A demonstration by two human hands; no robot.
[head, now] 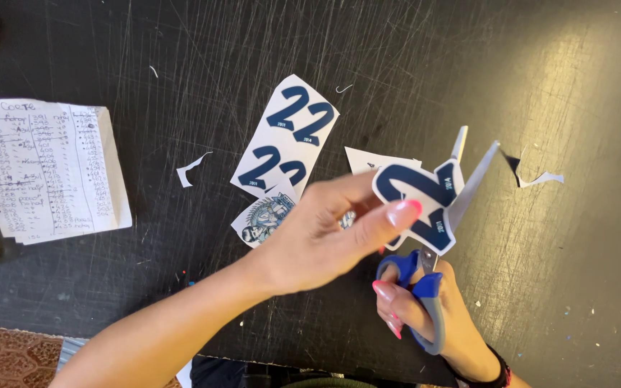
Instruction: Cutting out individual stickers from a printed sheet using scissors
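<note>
Above black table (181, 287): left hand (318, 237) pinches cutout sticker (418, 205); right hand (425, 309) grips open scissors (433, 287).

Both forearms are bare, with no sleeves showing anywhere along them. The left hand (325, 237) has long nails painted bright pink, the thumbnail being the plainest to see. The right hand (425, 309) carries the same pink polish on its fingernails. A dark beaded bracelet (501, 373) with a hint of red circles the right wrist. No rings show on either hand.
</note>
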